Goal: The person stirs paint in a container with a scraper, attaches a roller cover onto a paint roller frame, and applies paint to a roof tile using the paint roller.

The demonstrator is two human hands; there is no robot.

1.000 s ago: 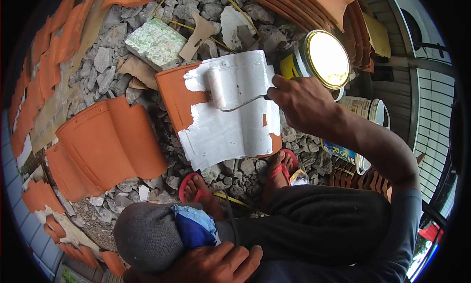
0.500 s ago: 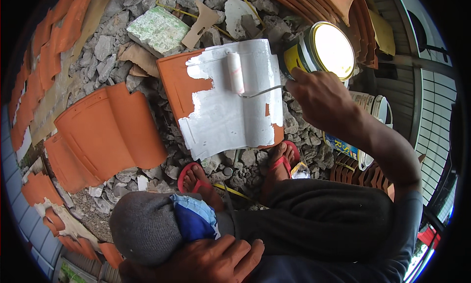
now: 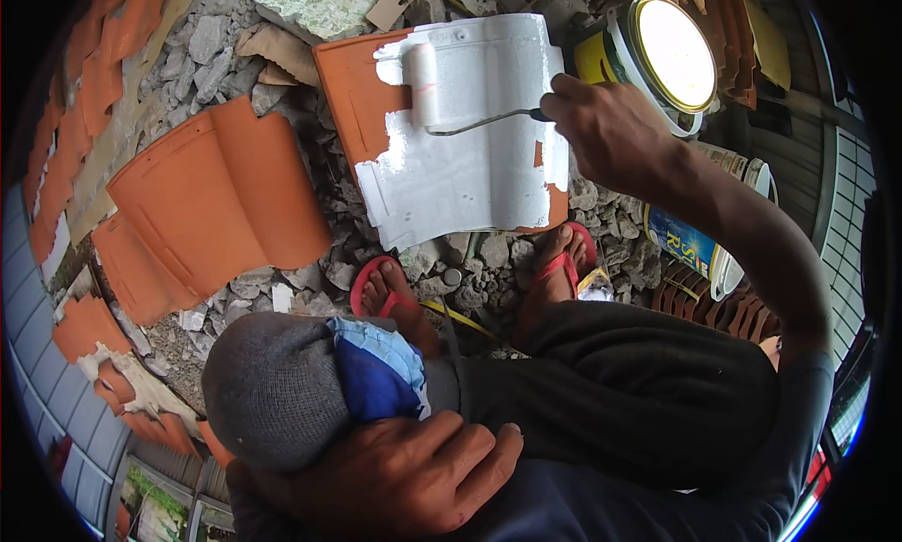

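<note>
My right hand (image 3: 611, 129) is closed round the dark handle of a paint roller (image 3: 425, 84). Its white sleeve lies against an orange roof tile (image 3: 353, 100), at the border between white paint and bare orange surface. White paint covers most of this curved tile; a strip on the left, a small patch on the right and the lower right corner are orange. Low in the view, my left hand (image 3: 413, 472) rests over my lap beside my bent knee (image 3: 272, 392), its fingers loosely bent and slightly apart, with nothing visible in them. Its palm is hidden.
An open paint bucket (image 3: 675, 54) with white inside stands right of the tile. Another bucket (image 3: 697, 246) lies below it. Unpainted tiles (image 3: 225, 204) sit at the left on grey rubble (image 3: 211, 44). My feet in red flip-flops (image 3: 376, 288) are close to the painted tile.
The roller has moved left across the tile, to the bare strip's edge. The view has shifted, so the tile and buckets appear higher. My left hand stays on my lap.
</note>
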